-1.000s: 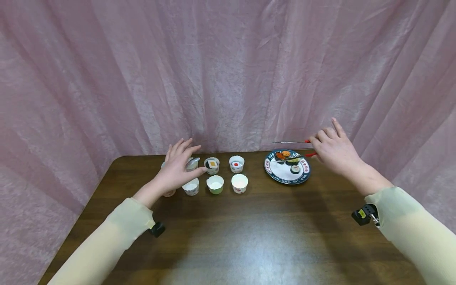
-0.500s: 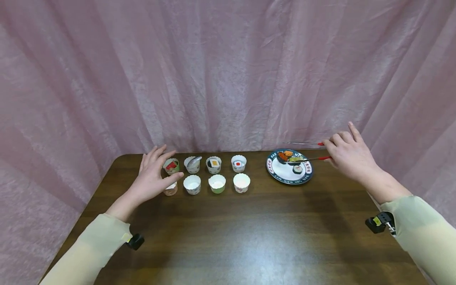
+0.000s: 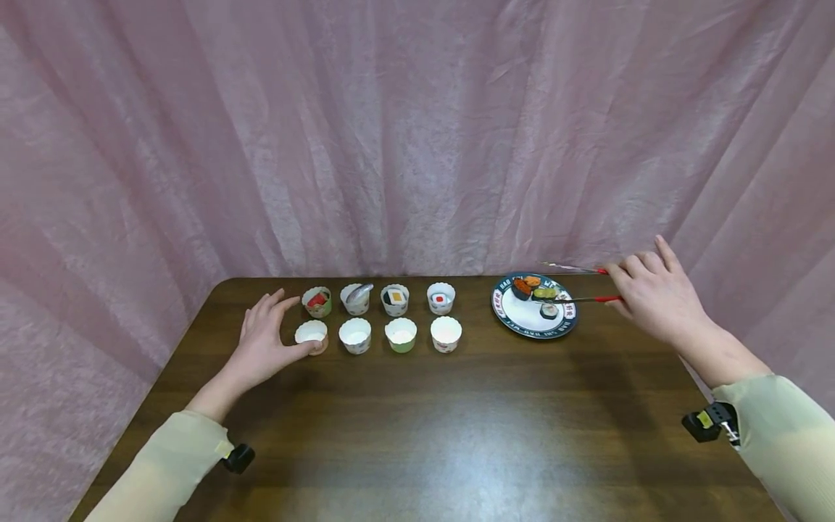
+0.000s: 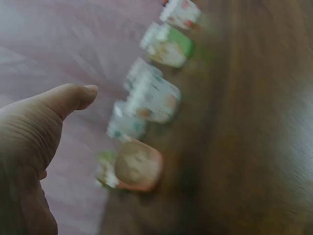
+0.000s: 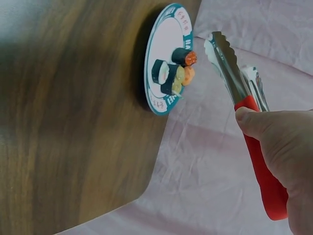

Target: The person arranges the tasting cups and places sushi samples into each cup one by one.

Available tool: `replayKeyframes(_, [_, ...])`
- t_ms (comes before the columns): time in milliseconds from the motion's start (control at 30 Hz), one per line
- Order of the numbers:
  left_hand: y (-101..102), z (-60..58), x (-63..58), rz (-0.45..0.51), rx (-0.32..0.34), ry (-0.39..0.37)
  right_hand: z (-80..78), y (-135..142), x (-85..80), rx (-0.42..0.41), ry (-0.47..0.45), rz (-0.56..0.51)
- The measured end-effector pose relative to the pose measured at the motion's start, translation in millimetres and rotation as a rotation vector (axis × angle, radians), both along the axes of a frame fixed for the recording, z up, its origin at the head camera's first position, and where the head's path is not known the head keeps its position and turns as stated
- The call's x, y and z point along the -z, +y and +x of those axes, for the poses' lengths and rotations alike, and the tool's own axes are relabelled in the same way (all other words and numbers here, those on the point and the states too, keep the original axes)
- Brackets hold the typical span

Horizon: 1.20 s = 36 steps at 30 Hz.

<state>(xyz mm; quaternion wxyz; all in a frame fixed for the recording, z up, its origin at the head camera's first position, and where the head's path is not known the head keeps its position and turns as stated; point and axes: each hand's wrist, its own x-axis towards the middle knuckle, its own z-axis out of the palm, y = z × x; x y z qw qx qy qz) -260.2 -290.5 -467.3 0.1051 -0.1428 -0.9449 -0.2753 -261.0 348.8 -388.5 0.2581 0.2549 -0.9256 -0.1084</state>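
Note:
My right hand (image 3: pixel 655 290) grips metal tongs (image 5: pixel 263 166) with red handles, its index finger raised. The tongs' arms are apart with nothing between them, overlapping the plate (image 3: pixel 525 330) in the head view. On that plate sit several sushi pieces, among them an orange-topped roll (image 5: pixel 184 57) and a white-centred roll (image 5: pixel 160 72). At the left, my left hand (image 3: pixel 264 337) has thumb and index finger spread around the near-left paper cup (image 3: pixel 311 331), thumb tip right at its rim. The left wrist view is blurred; the cup's orange side (image 4: pixel 142 166) shows there.
Paper cups stand in two rows. The back row holds a red item (image 3: pixel 317 299), a silvery spoon-like item (image 3: pixel 359 293), a black-and-yellow item (image 3: pixel 395 296) and a red-and-white item (image 3: pixel 440 298). A pink curtain (image 3: pixel 391 145) hangs behind the wooden table (image 3: pixel 457 420).
My left hand has moved left and down from over the cups to the near-left cup, uncovering the others. My right hand has shifted right and slightly down with the tongs.

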Motion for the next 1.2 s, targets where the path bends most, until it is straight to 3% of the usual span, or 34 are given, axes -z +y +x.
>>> replayKeyframes(267, [-9.0,-11.9,45.7,-0.018,-0.118,-0.071,0.2,9.3,7.1,0.022,-0.016,0.002])
replayKeyframes(500, [-10.6,-17.4,67.3,-0.004,-0.173,-0.135,-2.0,8.3,11.0,0.062,-0.086,0.015])
replayKeyframes(967, [-8.2,-18.4,75.2,0.012,-0.196,-0.178,-19.0,-20.2,19.9,0.069,-0.171,0.025])
replayKeyframes(1200, [-6.5,-18.9,73.7,0.026,-0.2,-0.171,-24.9,-38.3,19.5,0.131,-0.206,0.02])
